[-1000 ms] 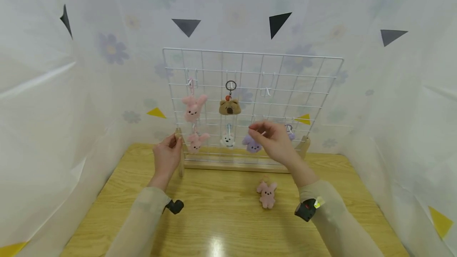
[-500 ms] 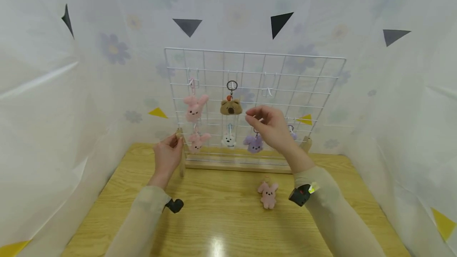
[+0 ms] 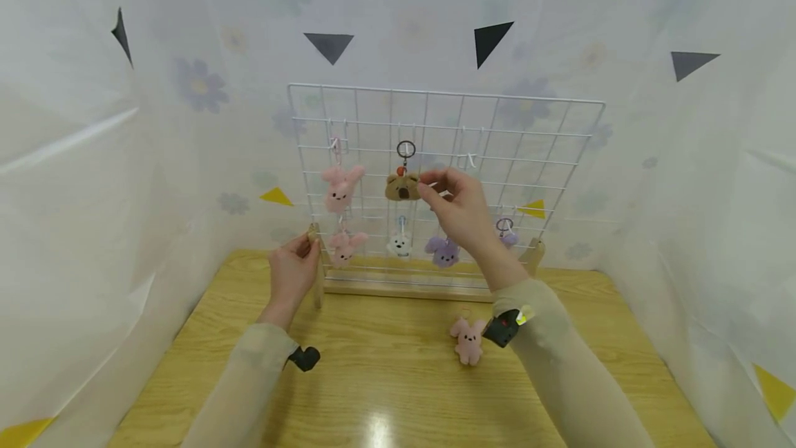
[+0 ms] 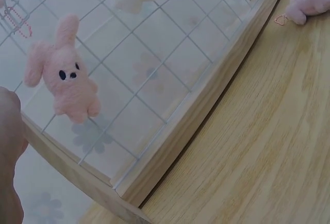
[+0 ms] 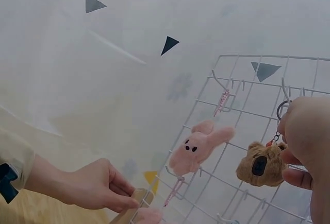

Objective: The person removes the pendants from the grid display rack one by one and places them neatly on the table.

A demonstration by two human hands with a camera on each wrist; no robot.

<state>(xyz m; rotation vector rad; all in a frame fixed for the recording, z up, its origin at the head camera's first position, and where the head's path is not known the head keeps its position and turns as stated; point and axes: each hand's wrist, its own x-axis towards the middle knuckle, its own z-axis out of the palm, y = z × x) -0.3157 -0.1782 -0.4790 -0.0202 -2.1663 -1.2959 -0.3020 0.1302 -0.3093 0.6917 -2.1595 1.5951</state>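
My left hand (image 3: 295, 267) pinches the top of the wooden post (image 3: 313, 230) at the rack's left end. The thumb and index fingertip of my right hand (image 3: 460, 204) are right at the right edge of a brown plush bear-head keychain (image 3: 401, 189); I cannot tell whether they grip it. That keychain hangs by a dark ring (image 5: 281, 110) from a hook on the white wire grid (image 3: 528, 157). To its left hangs a pink plush bunny keychain (image 3: 340, 192), with a second pink bunny (image 4: 69, 77) below. Under the bear hangs a small white plush keychain (image 3: 400, 244).
Purple plush keychains (image 3: 444, 252) hang at the lower right, one partly behind my right wrist. An unoccupied hook (image 3: 468, 159) sits on the upper right of the grid. Another pink bunny (image 3: 468, 343) lies on the wooden table (image 3: 348, 379) in front of the rack.
My right hand has moved up and left from beside the purple keychain to the bear keychain's edge. My left hand stays on the post.
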